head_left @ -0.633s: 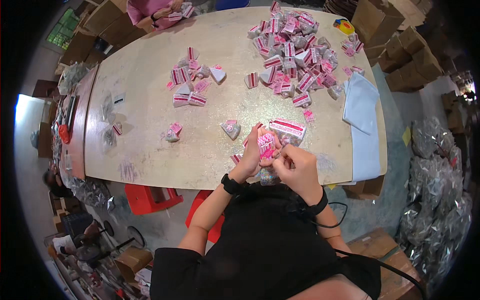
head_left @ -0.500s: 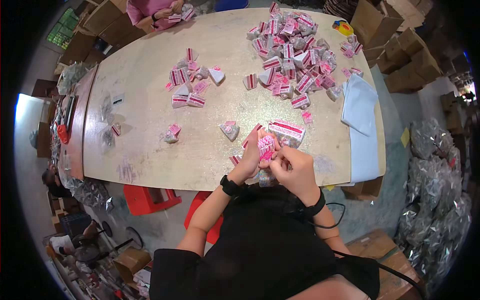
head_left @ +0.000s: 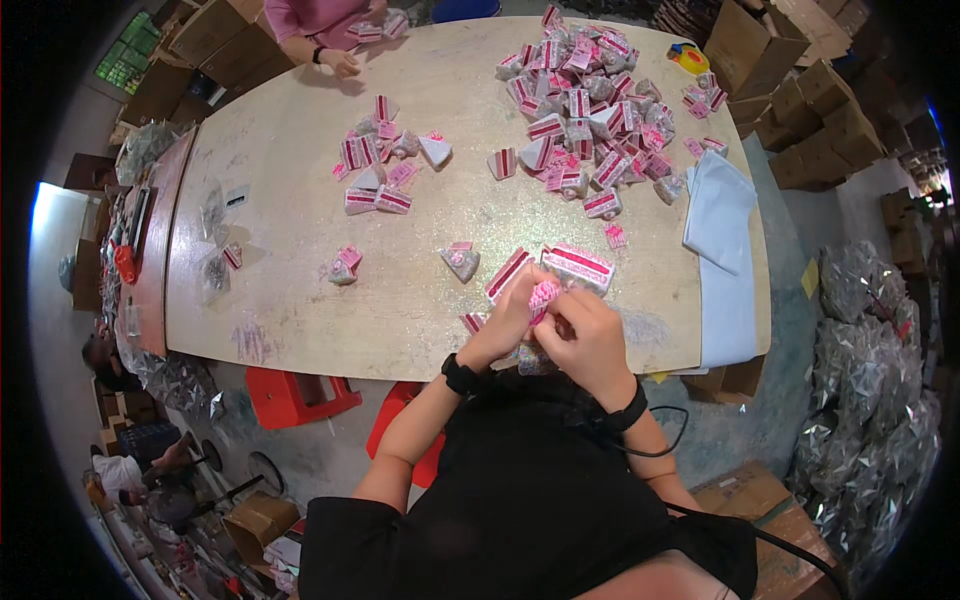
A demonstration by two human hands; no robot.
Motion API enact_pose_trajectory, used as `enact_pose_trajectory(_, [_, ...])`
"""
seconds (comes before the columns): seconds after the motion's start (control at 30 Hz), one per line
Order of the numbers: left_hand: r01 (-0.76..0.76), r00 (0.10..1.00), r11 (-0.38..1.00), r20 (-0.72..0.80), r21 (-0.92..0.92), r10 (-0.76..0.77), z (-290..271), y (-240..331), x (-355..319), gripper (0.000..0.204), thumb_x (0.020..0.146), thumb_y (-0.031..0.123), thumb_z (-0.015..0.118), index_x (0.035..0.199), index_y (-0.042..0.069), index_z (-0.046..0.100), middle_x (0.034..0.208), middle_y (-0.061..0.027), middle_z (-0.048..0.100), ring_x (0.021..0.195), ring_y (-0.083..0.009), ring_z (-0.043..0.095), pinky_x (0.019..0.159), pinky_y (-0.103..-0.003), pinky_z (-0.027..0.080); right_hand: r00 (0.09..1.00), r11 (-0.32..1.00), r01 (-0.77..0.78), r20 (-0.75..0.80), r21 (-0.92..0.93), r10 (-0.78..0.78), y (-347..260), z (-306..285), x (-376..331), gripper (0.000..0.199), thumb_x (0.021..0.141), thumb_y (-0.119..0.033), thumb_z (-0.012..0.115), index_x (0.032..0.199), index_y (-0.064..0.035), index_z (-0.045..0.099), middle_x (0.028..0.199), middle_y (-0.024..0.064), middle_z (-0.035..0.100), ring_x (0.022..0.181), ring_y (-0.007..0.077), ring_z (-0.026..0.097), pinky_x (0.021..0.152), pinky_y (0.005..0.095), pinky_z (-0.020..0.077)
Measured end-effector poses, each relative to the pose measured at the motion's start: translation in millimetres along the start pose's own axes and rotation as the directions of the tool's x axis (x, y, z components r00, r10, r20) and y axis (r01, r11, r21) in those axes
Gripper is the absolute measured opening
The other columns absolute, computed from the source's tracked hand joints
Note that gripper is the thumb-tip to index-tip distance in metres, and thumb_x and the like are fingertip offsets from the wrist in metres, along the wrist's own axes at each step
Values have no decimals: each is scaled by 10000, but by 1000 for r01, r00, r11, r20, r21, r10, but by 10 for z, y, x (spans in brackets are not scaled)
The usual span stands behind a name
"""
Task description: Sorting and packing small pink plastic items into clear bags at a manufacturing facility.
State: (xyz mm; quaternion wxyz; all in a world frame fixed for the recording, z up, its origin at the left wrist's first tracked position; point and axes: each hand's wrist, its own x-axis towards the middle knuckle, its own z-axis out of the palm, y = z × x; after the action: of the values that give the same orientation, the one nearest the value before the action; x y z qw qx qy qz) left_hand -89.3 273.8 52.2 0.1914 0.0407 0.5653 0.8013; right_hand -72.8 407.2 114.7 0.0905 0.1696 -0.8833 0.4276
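Observation:
Near the table's front edge, a small pink-and-white printed piece (head_left: 543, 294), perhaps a card or tag, is pinched between my two hands. My left hand (head_left: 506, 322) closes on its left side, while the fingers of my right hand (head_left: 588, 335) are curled in at its lower right. Just beyond the hands lies a wedge shaped like a cake slice (head_left: 577, 266), with a red band along its side. Another striped wedge (head_left: 510, 276) rests against the left fingers. A glittery bundle (head_left: 535, 357) is partly hidden below my hands.
A large heap of similar wedges (head_left: 580, 105) covers the far right of the table (head_left: 290, 210). A smaller group (head_left: 375, 165) lies left of centre. White sheets (head_left: 722, 230) hang over the right edge. Across the table is a co-worker's hand (head_left: 340, 63). Red stools (head_left: 295, 395) stand below.
The printed piece has turned and shows less of its face between my fingers. My left fingers have closed in over it. The co-worker's one hand has moved apart from the other, over the table.

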Motion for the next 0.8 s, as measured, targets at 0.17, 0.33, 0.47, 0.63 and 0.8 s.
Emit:
enact_pose_trajectory(0.17, [-156, 986, 979, 71, 128, 148, 105, 81, -50, 373, 884, 403, 476, 943, 37, 441, 858, -34, 460, 762, -82, 446, 676, -231, 394, 975, 977, 204, -73, -70, -209, 80, -44, -19, 126, 644, -68, 639, 737, -43, 558, 914, 73, 573, 670, 238, 561, 553, 322, 468])
enact_pose_trajectory(0.33, [-199, 971, 951, 179, 237, 159, 139, 194, -142, 365, 826, 321, 558, 977, 36, 387, 906, -56, 440, 817, -117, 447, 727, -260, 399, 937, 928, 344, 2, 143, -348, 232, -84, -110, 153, 633, -54, 656, 751, -40, 558, 1024, 76, 579, 713, 239, 583, 574, 308, 480])
enact_pose_trajectory(0.47, [-12, 992, 999, 124, -43, 17, 201, 213, -188, 361, 835, 327, 518, 986, 46, 349, 898, -54, 428, 798, -110, 441, 718, -252, 394, 967, 947, 250, 5, 202, -256, 260, -79, -182, 157, 642, -22, 637, 772, -26, 549, 1010, 92, 576, 740, 246, 592, 596, 304, 488])
enact_pose_trajectory(0.63, [65, 995, 988, 81, -137, -54, 222, 222, -177, 232, 882, 286, 373, 942, 66, 327, 895, -53, 406, 774, -85, 410, 657, -225, 374, 964, 930, 262, -30, 258, -263, 259, -100, -150, 159, 646, 14, 607, 788, -4, 538, 1021, 148, 562, 716, 264, 588, 590, 309, 485])
enact_pose_trajectory(0.8, [51, 999, 991, 16, -125, -50, 276, 246, -154, 249, 913, 327, 310, 934, 83, 355, 836, -49, 485, 640, -67, 418, 498, -193, 337, 948, 911, 317, -71, 264, -310, 199, -121, -161, 150, 647, 36, 606, 772, -6, 535, 1019, 159, 538, 578, 223, 501, 515, 291, 423])
